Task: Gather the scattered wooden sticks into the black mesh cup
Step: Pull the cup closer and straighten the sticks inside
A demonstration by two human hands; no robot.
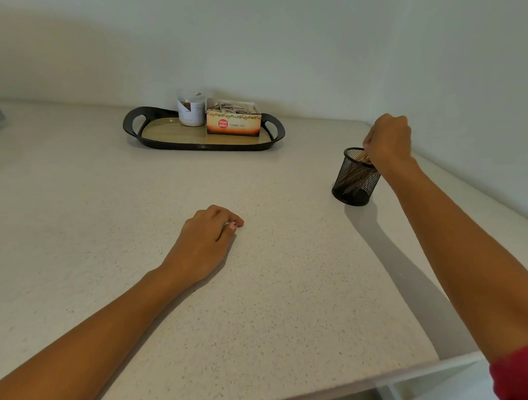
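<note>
Several sticks (363, 159) pinched by curled right hand (388, 141), in cup (356, 178) just beneath; left hand (207, 234) loosely curled, resting on counter (290, 288).

Black mesh cup (356, 178), pale speckled counter (260, 289), black-rimmed tan tray (140, 135), orange-and-cream box (233, 124), red sleeve (523, 373).
</note>
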